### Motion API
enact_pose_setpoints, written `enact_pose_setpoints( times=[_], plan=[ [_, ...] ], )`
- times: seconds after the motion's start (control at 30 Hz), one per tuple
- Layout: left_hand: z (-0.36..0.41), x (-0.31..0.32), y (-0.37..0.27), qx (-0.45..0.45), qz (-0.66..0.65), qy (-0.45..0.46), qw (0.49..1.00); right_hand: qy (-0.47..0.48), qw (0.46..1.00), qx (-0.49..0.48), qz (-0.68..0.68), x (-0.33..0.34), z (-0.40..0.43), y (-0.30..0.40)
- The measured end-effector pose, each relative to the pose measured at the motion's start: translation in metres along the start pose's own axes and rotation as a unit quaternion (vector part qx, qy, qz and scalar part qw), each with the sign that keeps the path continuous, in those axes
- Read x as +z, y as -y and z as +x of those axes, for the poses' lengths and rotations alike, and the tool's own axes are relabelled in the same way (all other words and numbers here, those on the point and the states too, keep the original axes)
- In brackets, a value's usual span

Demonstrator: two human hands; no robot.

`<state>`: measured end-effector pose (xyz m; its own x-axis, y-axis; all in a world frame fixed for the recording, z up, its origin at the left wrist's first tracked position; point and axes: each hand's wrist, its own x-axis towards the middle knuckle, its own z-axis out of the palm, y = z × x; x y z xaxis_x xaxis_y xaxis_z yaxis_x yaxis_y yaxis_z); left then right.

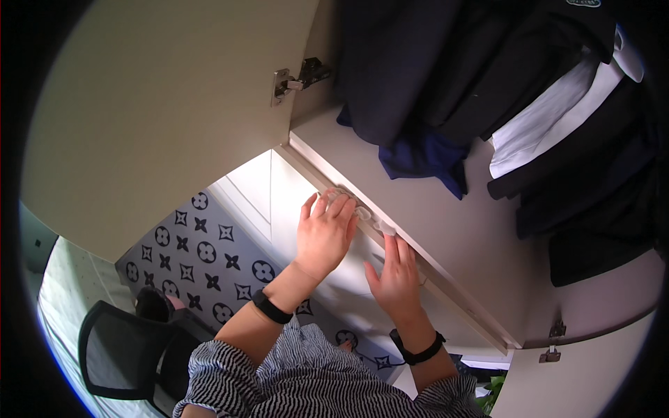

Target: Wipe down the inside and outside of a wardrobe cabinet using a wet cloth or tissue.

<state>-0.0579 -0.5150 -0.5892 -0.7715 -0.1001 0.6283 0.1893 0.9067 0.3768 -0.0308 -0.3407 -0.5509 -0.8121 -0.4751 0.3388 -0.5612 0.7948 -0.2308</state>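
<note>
My left hand (326, 237) reaches to the front edge of a wardrobe shelf (465, 251), its fingers bent over a thin, whitish, crumpled material (361, 212). The fingers partly cover this material, so their grip on it is unclear. To the right, my right hand (397, 277) has its fingers stretched out along the same edge and its thumb apart. Its fingertips are at another whitish fold (384, 227), which seems to be part of the same material. A pale panel (345, 282) lies below the shelf edge.
An open cabinet door (157, 115) with a metal hinge (282, 86) stands at the left, another door (580, 371) at lower right. Dark clothes (418, 62) and a white garment (549, 120) hang over the shelf. A black mesh-backed chair (123, 350) stands on a patterned mat (193, 256).
</note>
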Motion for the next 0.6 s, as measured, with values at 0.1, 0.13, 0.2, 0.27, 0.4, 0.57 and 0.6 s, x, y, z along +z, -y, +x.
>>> enact_pose_setpoints(
  times=[0.1,0.13,0.2,0.27,0.4,0.57,0.6],
  plan=[
    [0.006,-0.002,0.013,-0.015,0.022,-0.013,1.0,0.005,1.0,0.008,0.011,0.009,0.012,0.004],
    [0.009,-0.002,0.017,-0.024,0.029,-0.021,0.999,0.005,1.0,0.005,0.011,0.011,0.015,0.005],
    [0.014,-0.002,0.027,-0.036,0.04,-0.03,0.998,0.012,1.0,-0.017,-0.02,0.018,0.02,0.006],
    [0.019,0.0,0.037,-0.052,0.049,-0.033,0.997,0.014,0.999,-0.033,-0.02,0.022,0.029,0.011],
    [0.031,0.001,0.059,-0.084,0.063,-0.044,0.993,0.002,0.996,-0.081,-0.049,0.032,0.044,0.023],
    [0.044,0.0,0.082,-0.109,0.068,-0.049,0.991,0.006,0.995,-0.086,-0.04,0.041,0.062,0.033],
    [0.046,-0.002,0.087,-0.105,0.075,-0.058,0.99,0.007,0.995,-0.089,-0.037,0.044,0.066,0.035]
  ],
)
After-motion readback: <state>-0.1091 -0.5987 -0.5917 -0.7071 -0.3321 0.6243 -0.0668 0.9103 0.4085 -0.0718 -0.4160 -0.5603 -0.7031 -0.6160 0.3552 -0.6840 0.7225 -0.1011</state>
